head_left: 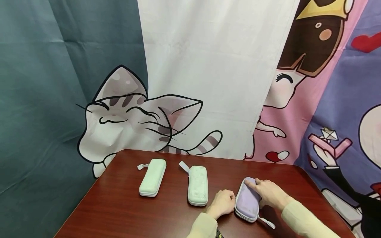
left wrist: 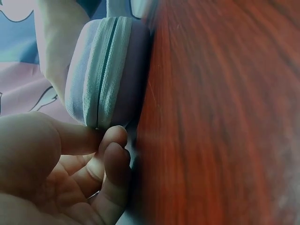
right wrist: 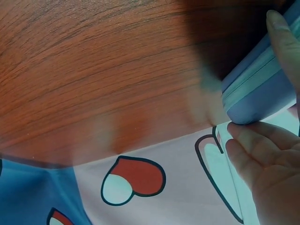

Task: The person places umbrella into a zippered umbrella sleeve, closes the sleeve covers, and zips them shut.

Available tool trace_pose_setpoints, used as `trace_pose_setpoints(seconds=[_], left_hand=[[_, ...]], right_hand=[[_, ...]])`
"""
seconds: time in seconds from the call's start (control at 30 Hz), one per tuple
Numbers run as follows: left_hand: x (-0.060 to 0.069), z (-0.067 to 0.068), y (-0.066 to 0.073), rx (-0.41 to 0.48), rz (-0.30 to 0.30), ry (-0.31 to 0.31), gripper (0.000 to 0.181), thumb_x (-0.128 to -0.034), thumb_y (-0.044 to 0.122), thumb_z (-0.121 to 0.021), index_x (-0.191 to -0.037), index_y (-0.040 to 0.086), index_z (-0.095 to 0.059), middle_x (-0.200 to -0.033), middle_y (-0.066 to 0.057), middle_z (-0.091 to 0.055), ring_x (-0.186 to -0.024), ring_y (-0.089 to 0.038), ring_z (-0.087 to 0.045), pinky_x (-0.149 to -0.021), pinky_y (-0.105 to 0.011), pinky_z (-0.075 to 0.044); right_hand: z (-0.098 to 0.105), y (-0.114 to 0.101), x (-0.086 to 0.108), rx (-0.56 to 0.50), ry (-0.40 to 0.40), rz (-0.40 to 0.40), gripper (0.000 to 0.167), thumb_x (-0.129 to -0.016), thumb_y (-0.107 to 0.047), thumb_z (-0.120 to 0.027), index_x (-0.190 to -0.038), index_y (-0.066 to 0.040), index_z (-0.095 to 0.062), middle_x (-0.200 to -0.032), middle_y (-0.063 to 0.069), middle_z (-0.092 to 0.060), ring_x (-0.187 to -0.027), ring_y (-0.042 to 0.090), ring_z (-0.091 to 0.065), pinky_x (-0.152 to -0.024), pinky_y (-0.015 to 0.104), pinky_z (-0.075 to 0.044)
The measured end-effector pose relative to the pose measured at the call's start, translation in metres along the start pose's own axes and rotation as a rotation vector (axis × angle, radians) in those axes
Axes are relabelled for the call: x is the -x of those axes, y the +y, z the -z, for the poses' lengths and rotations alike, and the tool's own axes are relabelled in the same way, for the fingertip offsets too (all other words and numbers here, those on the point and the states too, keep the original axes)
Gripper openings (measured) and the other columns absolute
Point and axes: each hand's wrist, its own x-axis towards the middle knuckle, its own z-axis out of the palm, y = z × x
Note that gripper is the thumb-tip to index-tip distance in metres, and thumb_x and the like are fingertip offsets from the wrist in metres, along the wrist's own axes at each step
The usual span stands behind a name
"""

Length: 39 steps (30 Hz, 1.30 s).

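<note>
A purple zip case (head_left: 247, 202) lies on the table, its wrist strap (head_left: 267, 222) trailing off the lower right. My right hand (head_left: 271, 193) holds the case steady, index finger across its top and thumb against its side. At the case's left side, my left hand (head_left: 224, 202) has thumb and index finger pinched together at the zip line. The zipper (left wrist: 107, 75) looks closed along the stretch seen in the left wrist view. The zipper pull itself is mostly hidden by the fingertips.
Two pale green zip cases lie to the left, one farther off (head_left: 152, 178) and one in the middle (head_left: 197, 185), each with a strap. The dark red wooden table (head_left: 119, 211) ends at a printed cloth backdrop (head_left: 214, 66).
</note>
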Motion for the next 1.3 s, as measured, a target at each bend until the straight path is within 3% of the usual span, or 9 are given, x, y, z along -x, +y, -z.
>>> trace_pose_setpoints(seconds=[0.33, 0.67, 0.87, 1.3], left_hand=[[0.000, 0.002, -0.003, 0.020, 0.020, -0.014, 0.027, -0.0874, 0.009, -0.058, -0.063, 0.019, -0.058, -0.043, 0.015, -0.049, -0.040, -0.001, -0.046, -0.046, -0.021, -0.037], [0.003, 0.007, -0.005, 0.014, -0.012, -0.022, 0.028, -0.0889, 0.008, -0.058, -0.063, 0.018, -0.058, -0.042, 0.015, -0.049, -0.038, 0.001, -0.045, -0.045, -0.020, -0.037], [0.006, 0.009, -0.008, 0.057, 0.018, -0.035, 0.027, -0.0900, 0.008, -0.058, -0.064, 0.017, -0.057, -0.043, 0.013, -0.051, -0.033, 0.000, -0.045, -0.040, -0.020, -0.038], [0.007, 0.010, -0.011, 0.099, 0.017, -0.027, 0.029, -0.0904, 0.008, -0.058, -0.063, 0.016, -0.052, -0.043, 0.011, -0.051, -0.032, 0.000, -0.045, -0.037, -0.020, -0.039]], right_hand=[[-0.003, -0.001, 0.000, 0.021, 0.004, -0.075, 0.097, -0.038, -0.029, -0.097, -0.126, -0.013, -0.059, -0.093, 0.017, -0.061, -0.063, 0.029, -0.056, -0.064, 0.045, -0.048], [-0.002, -0.007, -0.002, 0.108, 0.002, -0.138, 0.092, -0.035, -0.032, -0.096, -0.119, -0.014, -0.062, -0.081, 0.011, -0.062, -0.057, 0.025, -0.058, -0.062, 0.042, -0.045], [-0.003, -0.009, -0.002, 0.130, 0.017, -0.156, 0.087, -0.035, -0.033, -0.095, -0.114, -0.013, -0.062, -0.073, 0.008, -0.060, -0.059, 0.026, -0.057, -0.058, 0.043, -0.047], [-0.002, -0.011, -0.003, 0.137, 0.045, -0.174, 0.073, -0.033, -0.035, -0.094, -0.089, -0.016, -0.052, -0.061, 0.003, -0.058, -0.051, 0.026, -0.055, -0.045, 0.043, -0.041]])
